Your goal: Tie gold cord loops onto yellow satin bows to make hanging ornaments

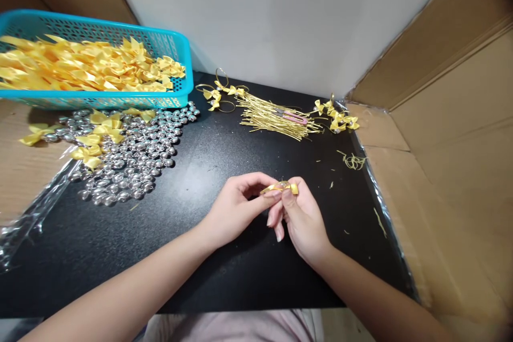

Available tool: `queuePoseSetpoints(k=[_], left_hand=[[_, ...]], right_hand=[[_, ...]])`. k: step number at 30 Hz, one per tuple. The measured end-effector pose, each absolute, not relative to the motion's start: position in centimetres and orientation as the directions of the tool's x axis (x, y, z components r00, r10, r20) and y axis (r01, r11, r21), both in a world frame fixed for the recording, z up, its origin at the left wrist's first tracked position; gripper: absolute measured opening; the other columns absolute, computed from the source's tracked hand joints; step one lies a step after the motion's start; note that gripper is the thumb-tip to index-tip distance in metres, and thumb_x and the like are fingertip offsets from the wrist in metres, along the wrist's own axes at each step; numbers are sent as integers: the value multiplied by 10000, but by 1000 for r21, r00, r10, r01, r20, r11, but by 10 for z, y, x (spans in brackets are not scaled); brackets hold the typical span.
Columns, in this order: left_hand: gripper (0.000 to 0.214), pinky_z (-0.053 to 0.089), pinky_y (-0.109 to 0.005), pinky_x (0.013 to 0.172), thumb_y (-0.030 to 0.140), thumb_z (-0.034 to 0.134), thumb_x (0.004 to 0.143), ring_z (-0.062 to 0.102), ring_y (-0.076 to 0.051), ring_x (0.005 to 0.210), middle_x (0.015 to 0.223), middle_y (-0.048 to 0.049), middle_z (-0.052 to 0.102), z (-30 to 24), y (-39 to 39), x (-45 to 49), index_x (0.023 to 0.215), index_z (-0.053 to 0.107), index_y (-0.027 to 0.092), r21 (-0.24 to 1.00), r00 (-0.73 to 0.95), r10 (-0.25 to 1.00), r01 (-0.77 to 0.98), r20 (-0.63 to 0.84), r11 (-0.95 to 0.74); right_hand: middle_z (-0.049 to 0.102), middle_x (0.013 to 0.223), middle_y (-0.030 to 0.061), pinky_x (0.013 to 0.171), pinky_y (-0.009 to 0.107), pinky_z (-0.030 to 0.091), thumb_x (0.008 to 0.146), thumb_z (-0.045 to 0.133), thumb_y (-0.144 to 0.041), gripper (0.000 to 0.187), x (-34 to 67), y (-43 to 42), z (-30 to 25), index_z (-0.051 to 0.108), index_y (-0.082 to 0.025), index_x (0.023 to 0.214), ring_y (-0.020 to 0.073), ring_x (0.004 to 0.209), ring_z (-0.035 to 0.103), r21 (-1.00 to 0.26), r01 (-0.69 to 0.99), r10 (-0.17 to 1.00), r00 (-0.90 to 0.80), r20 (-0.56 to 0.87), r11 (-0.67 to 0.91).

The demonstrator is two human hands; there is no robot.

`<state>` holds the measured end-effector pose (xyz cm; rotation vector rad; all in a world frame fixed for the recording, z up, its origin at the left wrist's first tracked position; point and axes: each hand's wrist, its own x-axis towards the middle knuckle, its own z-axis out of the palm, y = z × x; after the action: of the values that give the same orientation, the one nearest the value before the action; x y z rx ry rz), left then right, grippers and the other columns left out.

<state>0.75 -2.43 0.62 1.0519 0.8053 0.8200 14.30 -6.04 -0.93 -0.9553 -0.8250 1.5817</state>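
Observation:
Both my hands meet over the middle of the black table, pinching one yellow ribbon bow (294, 188) between them. My left hand (236, 206) grips the bow's left side with thumb and fingers. On its right side, my right hand (306, 219) has thumb and forefinger closed, the other fingers curled below. Something small and shiny shows at the bow's centre, partly hidden by the fingertips. To the left lie many silver beads (132, 163), with several loose yellow bows (106, 125) on top of them.
A blue plastic basket (120, 97) full of yellow bows stands at the back left. Behind my hands lies a pile of gold ties (272, 120) with small pink-handled snips (294, 117) on it. Bows with beads (340, 120) lie back right, near thread scraps (353, 161). Cardboard (452, 117) walls the right side.

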Motion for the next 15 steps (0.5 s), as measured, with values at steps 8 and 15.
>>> queuePoseSetpoints(k=[8,15], left_hand=[[93,509,-175,672,241,688,829,662,-87,647,688,28,684,11,-25,5,800,643,164,953,513,849,-176,-125,246],[124,455,-193,460,251,615,863,601,-107,419,520,65,572,14,-30,8,790,543,181,941,502,856,-213,-125,263]], right_hand=[[668,507,-98,331,95,399,848,643,-536,446,146,-62,-8,309,-243,813,45,311,511,-867,-449,969,-206,-134,-216],[685,604,-90,399,139,492,831,702,-431,395,143,-64,-8,350,-254,865,70,424,599,-876,-455,981,-168,-93,-161]])
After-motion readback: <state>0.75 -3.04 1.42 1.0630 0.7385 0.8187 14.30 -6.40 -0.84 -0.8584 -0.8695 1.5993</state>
